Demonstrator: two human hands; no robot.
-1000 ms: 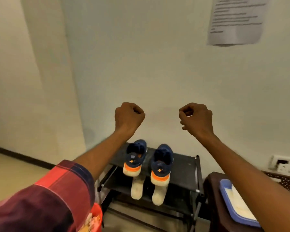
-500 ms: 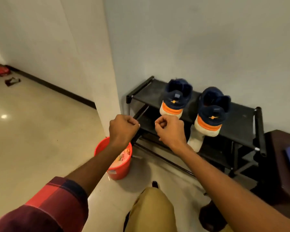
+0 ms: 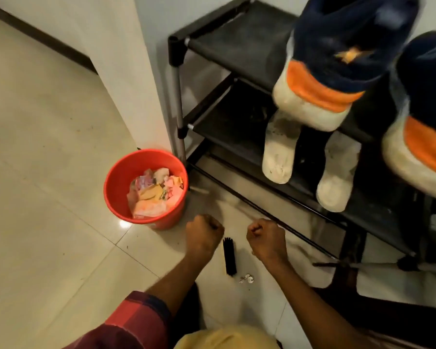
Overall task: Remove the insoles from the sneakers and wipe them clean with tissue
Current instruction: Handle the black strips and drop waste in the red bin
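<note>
Both my fists are clenched and empty, left hand (image 3: 204, 234) and right hand (image 3: 266, 239) low over the floor with a brush (image 3: 229, 256) between them. The sneakers (image 3: 337, 59) sit on the rack (image 3: 227, 34), top shelf, well above my hands. I judge the job is not yet begun. Next I must unclench a hand, reach up and pull out an insole.

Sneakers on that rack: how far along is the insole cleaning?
Done: possibly the removal; two soiled whitish insole-shaped pieces lie on the shelf below the sneakers, though I cannot confirm they are insoles. In hand: nothing; the left hand and right hand are empty fists. Left: the wiping, since those pieces look dirty.
</note>
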